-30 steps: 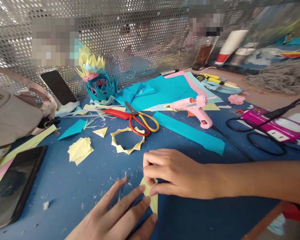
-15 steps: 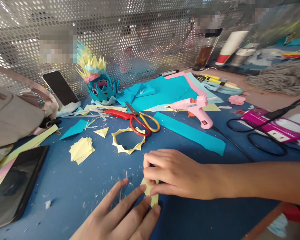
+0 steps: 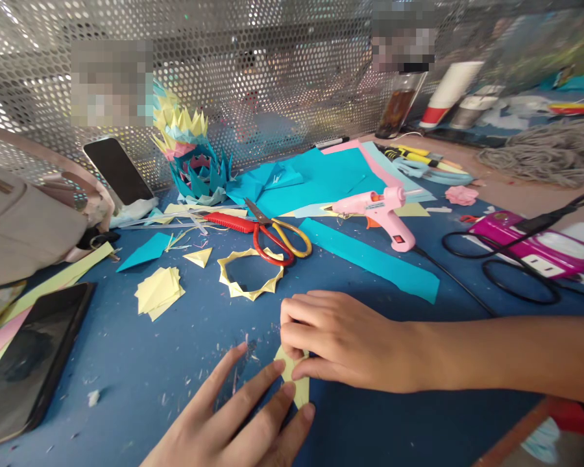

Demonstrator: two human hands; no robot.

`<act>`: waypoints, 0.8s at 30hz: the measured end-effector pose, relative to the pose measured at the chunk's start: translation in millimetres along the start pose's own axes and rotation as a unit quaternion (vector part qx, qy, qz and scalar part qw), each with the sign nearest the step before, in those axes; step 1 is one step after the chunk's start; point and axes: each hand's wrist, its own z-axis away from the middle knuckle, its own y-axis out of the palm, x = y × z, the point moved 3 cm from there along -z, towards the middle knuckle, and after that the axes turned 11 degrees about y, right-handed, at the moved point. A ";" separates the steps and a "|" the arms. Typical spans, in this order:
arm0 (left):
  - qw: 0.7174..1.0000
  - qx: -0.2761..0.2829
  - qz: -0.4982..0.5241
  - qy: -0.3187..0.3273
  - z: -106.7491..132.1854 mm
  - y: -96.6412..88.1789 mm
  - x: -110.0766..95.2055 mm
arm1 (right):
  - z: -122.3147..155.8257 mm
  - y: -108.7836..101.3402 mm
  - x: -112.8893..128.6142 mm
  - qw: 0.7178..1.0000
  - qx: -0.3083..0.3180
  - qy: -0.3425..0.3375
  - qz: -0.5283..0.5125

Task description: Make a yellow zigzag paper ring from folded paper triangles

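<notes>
A small folded yellow paper piece (image 3: 296, 386) lies on the blue table (image 3: 141, 363) near the front edge. My right hand (image 3: 343, 340) comes in from the right with its fingers curled and pinches the top of that piece. My left hand (image 3: 238, 418) lies flat from below, fingers stretched out, fingertips pressing the paper's left edge. Most of the paper is hidden under both hands.
Just behind my hands lies a yellow paper ring (image 3: 250, 274), then red-and-yellow scissors (image 3: 260, 230), a pink glue gun (image 3: 382, 211) and a teal strip (image 3: 370, 259). Folded yellow pieces (image 3: 158, 292) and a phone (image 3: 29, 360) lie left. A magenta power strip (image 3: 535, 246) sits right.
My left hand has slid slightly to the right along the yellow piece, covering more of its lower tip. My right hand has kept its pinch in place.
</notes>
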 end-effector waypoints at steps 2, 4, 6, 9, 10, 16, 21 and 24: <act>0.994 -0.091 -0.017 -0.061 2.0 3.3 -3.5 | 0.3 0.9 0.3 1.000 -0.003 0.000 0.011; 0.992 -0.102 -0.015 -0.068 2.7 6.0 -5.9 | 0.7 1.8 0.8 1.000 -0.008 0.000 0.025; 0.993 -0.096 -0.019 -0.058 2.3 1.7 -3.4 | 1.2 2.7 1.4 0.999 -0.012 -0.001 0.039; 1.000 0.011 -0.001 0.022 0.3 -6.4 2.7 | 1.7 3.8 2.1 0.998 -0.014 -0.004 0.054; 0.999 0.020 -0.001 0.028 0.5 -10.0 5.3 | 1.8 3.9 2.2 0.998 -0.013 -0.005 0.058; 0.999 0.035 0.020 0.036 4.5 -11.6 7.6 | 1.7 3.1 2.1 0.999 -0.008 -0.003 0.050; 0.999 0.028 0.046 -0.004 4.4 -10.1 3.4 | 1.3 1.8 3.3 0.999 -0.005 -0.003 0.049; 0.997 0.017 0.060 -0.052 3.3 -10.0 0.8 | 1.3 1.6 4.0 0.999 -0.005 -0.002 0.048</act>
